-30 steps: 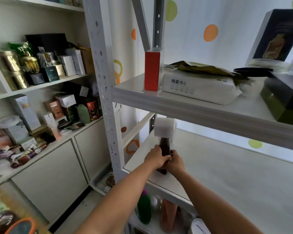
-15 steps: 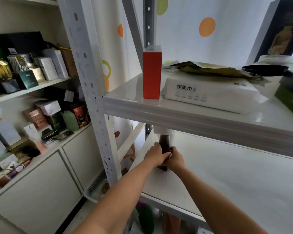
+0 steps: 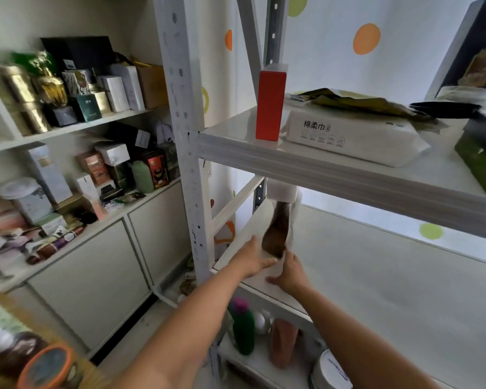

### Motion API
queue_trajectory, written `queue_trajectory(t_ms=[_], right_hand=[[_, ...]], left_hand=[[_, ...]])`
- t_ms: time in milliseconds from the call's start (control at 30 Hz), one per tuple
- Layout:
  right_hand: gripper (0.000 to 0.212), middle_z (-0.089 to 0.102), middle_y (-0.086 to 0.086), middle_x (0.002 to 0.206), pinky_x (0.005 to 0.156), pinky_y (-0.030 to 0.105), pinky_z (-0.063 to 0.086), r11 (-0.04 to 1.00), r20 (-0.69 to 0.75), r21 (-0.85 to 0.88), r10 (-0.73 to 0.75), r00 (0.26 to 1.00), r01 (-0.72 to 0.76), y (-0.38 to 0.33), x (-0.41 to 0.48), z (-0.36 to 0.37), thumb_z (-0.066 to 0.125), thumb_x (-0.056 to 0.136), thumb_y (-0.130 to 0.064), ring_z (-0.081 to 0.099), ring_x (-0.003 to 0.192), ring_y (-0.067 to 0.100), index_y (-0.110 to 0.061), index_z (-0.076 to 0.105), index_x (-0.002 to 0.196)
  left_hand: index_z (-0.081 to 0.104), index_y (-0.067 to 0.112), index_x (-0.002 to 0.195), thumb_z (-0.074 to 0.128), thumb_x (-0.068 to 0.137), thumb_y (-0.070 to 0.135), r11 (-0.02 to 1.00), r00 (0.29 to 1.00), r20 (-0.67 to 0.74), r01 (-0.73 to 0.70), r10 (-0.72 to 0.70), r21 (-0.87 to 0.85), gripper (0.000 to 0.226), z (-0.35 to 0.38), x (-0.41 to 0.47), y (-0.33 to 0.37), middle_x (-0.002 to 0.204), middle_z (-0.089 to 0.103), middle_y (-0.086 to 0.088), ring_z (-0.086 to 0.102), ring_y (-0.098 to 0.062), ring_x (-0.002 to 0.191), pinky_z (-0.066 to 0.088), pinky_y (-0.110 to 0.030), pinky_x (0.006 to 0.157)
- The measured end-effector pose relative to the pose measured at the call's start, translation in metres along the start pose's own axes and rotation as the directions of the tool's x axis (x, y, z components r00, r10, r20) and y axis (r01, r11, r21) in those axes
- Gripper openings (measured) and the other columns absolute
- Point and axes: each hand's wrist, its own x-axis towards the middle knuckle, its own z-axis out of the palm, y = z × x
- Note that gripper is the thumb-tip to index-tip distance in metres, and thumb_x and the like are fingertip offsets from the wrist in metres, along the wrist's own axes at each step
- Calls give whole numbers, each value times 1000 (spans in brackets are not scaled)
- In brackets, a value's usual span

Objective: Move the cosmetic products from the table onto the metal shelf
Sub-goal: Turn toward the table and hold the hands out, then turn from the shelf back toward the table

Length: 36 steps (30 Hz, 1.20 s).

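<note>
brown white-capped bottle (image 3: 277, 231) looked rigid and tippy, best taken low; left hand (image 3: 252, 259) and right hand (image 3: 290, 274) flanked it, grip apart.

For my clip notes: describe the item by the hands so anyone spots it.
On the metal rack, find the shelf below the red box. At its front left corner, between the left hand and right hand, is a dark brown bottle with a white cap.

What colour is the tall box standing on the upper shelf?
The box is red; head view.
</note>
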Motion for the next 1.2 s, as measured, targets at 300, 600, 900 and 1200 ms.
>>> queue_trajectory(t_ms=[300,600,900,1200], right_hand=[[95,9,-1,158,112,40,35,921,152,-140,-344,927,364,-27,-82,62,72,80,-26,25,142,21,-23,10,151],[101,10,2,158,113,38,30,744,508,-114,-526,682,658,-89,-157,150,73,79,-35,18,144,22,-20,4,151],[102,16,5,156,114,31,25,619,675,-18,-572,466,785,-130,-252,221,78,72,-28,19,143,23,-14,13,150],[103,29,2,151,114,35,28,590,660,12,-611,437,807,-133,-267,240,82,66,-31,32,137,22,-20,20,148]], left_hand=[[15,15,152,67,85,41,985,980,-108,171,-169,5,88,0,-120,-64,155,28,-8,32,-26,140,33,-44,112],[8,11,154,60,90,46,860,873,-304,456,-381,231,89,-24,-262,-146,159,16,-14,21,-31,144,24,-41,114],[4,9,153,63,90,31,751,814,-261,581,-520,314,89,-17,-382,-195,160,3,-17,12,-33,146,19,-38,117],[-4,10,152,54,96,24,691,771,-394,630,-500,355,82,19,-408,-210,160,-7,-13,0,-30,148,12,-37,120]])
